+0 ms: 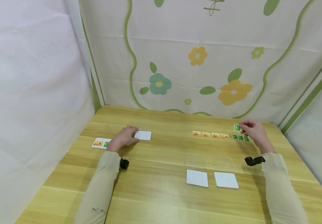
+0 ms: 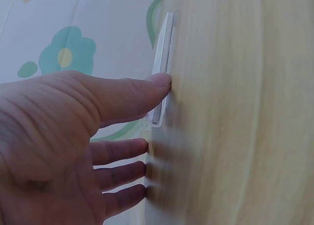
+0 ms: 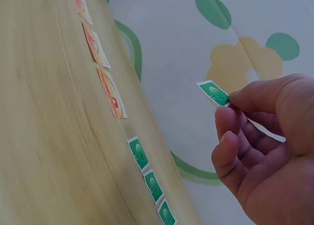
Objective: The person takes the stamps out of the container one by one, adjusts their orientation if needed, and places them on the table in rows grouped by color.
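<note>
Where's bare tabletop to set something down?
Free: the middle, between the white card at the left hand and the orange slips; also the near stretch between the sleeves, this side of the two white cards. Crowded: far right, green slips by the right hand.

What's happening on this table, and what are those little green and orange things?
Someone's right hand is pinching a small green picture piece, holding it up near three more green pieces. Beside those, four orange pieces lie in a row. The left hand grips the end of a white card at the table. Two other white cards lie closer to the person.
</note>
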Tool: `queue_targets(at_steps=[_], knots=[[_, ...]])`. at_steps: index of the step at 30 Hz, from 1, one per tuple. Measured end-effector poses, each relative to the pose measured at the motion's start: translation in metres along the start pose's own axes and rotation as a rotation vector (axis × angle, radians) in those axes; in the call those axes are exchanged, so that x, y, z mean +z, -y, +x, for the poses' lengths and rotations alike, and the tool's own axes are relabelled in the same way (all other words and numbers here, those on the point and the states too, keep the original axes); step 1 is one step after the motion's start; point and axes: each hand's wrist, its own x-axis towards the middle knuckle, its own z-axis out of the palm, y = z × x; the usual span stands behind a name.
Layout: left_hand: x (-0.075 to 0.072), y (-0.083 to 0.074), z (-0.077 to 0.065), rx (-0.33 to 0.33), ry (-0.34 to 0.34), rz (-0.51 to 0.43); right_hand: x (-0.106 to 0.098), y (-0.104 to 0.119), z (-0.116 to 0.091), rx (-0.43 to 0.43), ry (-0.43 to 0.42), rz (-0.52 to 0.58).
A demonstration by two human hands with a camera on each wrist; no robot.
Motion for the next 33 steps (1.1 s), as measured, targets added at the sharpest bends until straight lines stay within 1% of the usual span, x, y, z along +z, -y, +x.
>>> queue_targets(at_steps=[4, 12, 17, 26, 30, 33], knots=[[0.000, 0.000, -0.001, 0.006, 0.002, -0.006, -0.004, -0.007, 0.000, 0.022, -0.005, 0.031], [0.000, -0.001, 0.000, 0.007, 0.000, -0.003, -0.013, -0.015, 0.000, 0.043, -0.021, 0.034], [0.000, -0.001, -0.002, 0.006, -0.003, -0.010, -0.016, -0.017, -0.001, 0.052, -0.013, 0.021], [0.000, -0.001, -0.002, -0.001, 0.007, -0.006, -0.020, -0.030, -0.003, 0.080, -0.018, -0.026], [-0.001, -0.001, -0.002, -0.007, 0.008, -0.015, -0.023, -0.035, -0.001, 0.082, -0.023, 0.000], [-0.001, -0.001, -0.001, 0.005, 0.007, -0.002, -0.025, -0.039, -0.002, 0.089, -0.026, 0.008]])
